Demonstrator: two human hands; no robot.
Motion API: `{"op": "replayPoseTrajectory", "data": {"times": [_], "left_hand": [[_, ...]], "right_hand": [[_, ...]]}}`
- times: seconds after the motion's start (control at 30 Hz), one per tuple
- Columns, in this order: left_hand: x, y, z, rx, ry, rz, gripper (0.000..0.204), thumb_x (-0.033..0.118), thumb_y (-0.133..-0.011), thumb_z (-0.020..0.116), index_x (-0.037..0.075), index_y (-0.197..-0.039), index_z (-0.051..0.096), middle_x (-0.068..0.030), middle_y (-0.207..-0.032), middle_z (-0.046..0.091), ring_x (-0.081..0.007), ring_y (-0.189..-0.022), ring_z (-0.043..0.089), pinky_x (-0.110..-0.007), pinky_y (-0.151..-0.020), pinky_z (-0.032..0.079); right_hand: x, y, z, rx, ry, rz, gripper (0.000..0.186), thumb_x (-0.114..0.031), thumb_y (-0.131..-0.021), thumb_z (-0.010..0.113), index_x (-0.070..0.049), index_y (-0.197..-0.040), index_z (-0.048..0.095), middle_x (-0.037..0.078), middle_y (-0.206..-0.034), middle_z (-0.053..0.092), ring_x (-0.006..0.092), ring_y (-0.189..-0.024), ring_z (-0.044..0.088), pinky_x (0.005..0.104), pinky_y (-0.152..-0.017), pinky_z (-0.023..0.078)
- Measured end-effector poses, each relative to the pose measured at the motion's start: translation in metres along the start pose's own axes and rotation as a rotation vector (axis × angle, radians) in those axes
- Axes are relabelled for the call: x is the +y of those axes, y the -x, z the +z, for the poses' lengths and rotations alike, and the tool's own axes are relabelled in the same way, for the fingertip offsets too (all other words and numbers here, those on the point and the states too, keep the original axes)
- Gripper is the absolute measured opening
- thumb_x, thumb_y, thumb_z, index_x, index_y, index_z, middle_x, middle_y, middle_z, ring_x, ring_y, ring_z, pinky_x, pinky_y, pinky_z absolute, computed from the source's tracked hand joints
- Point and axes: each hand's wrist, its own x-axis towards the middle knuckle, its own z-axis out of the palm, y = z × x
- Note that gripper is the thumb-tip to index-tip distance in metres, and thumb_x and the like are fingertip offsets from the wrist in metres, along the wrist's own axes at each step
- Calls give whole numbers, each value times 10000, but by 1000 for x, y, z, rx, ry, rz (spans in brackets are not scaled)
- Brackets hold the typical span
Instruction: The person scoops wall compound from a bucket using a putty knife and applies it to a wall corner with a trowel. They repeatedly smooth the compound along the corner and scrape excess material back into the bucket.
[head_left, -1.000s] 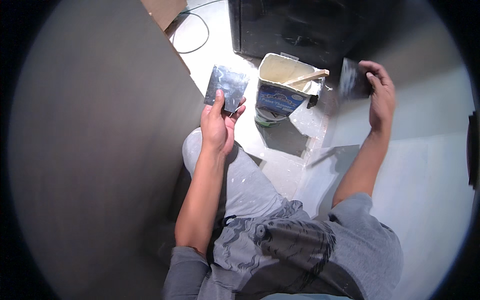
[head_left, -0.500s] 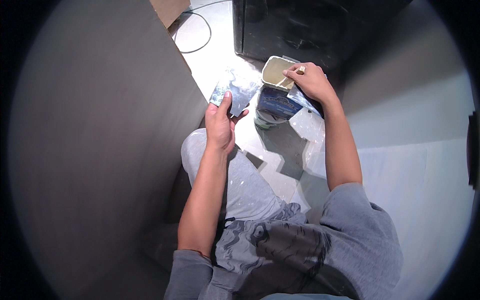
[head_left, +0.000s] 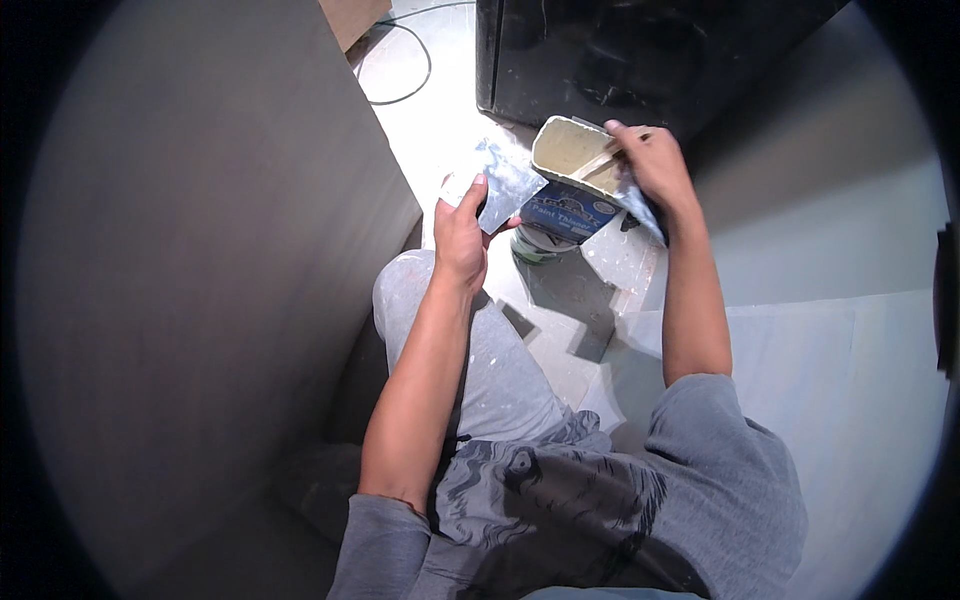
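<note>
My left hand [head_left: 460, 235] is closed on a flat, shiny metal plate [head_left: 510, 178], its thumb on top. My right hand [head_left: 655, 165] is closed on a pale, flat stick [head_left: 597, 164], which reaches into a blue rectangular can [head_left: 570, 212] with its top cut away. Cream-coloured residue coats the inside of the can. Under my right hand a second silvery sheet [head_left: 643, 207] hangs down at the can's right side; how the fingers hold it is hidden. Below the can shows a round white-and-green tub [head_left: 540, 246], partly covered by it.
A black cabinet-like box [head_left: 640, 60] stands beyond the can. A large grey panel [head_left: 220, 250] rises on my left, and a pale wall [head_left: 800, 220] on my right. A thin black cable [head_left: 425, 60] loops on the floor near brown cardboard [head_left: 352, 18].
My right hand has shifted slightly right, and more of the can's inside and blue front shows. My left hand has brought the metal plate a little closer to the can.
</note>
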Motion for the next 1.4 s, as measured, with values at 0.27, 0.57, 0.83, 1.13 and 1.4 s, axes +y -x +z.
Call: {"op": "replayPoseTrajectory", "data": {"times": [0.27, 0.57, 0.83, 1.13, 1.4], "left_hand": [[4, -9, 14, -6, -155, 88, 392, 310, -1070, 396, 35, -1340, 466, -91, -1099, 641, -183, -897, 684, -333, -627, 615], [17, -44, 48, 118, -518, 83, 435, 282, -1055, 423, -122, -1129, 566, -225, -984, 632, -273, -735, 698, -346, -485, 629], [44, -32, 72, 144, -622, 114, 448, 270, -1056, 416, -144, -1020, 583, -215, -875, 659, -278, -683, 704, -345, -471, 617], [58, -32, 81, -5, 180, -227, 427, 346, -1081, 345, -34, -1150, 526, -178, -1053, 648, -242, -833, 675, -335, -649, 617], [53, -32, 78, -40, 27, 77, 424, 405, -1073, 400, 25, -1144, 573, -93, -1020, 665, -160, -856, 668, -306, -685, 594]], "right_hand": [[-33, 42, -95, 324, -312, 88, 478, -456, -927, 639, 5, -854, 739, -17, -561, 546, 88, -527, 474, 262, -540, 361], [-43, 84, -162, 446, -519, -20, 548, -474, -966, 598, 62, -978, 711, -1, -534, 509, 50, -408, 372, 195, -420, 255], [-53, 101, -155, 472, -792, -116, 519, -412, -1004, 566, 91, -962, 684, 48, -526, 515, 64, -400, 380, 188, -399, 278], [-56, 105, -151, 456, -729, -135, 451, -357, -991, 577, 79, -969, 693, 57, -584, 570, 59, -434, 421, 185, -411, 293], [-65, 114, -142, 428, -560, -177, 388, -358, -899, 619, 20, -922, 701, 13, -662, 558, 44, -560, 499, 174, -484, 283]]}}
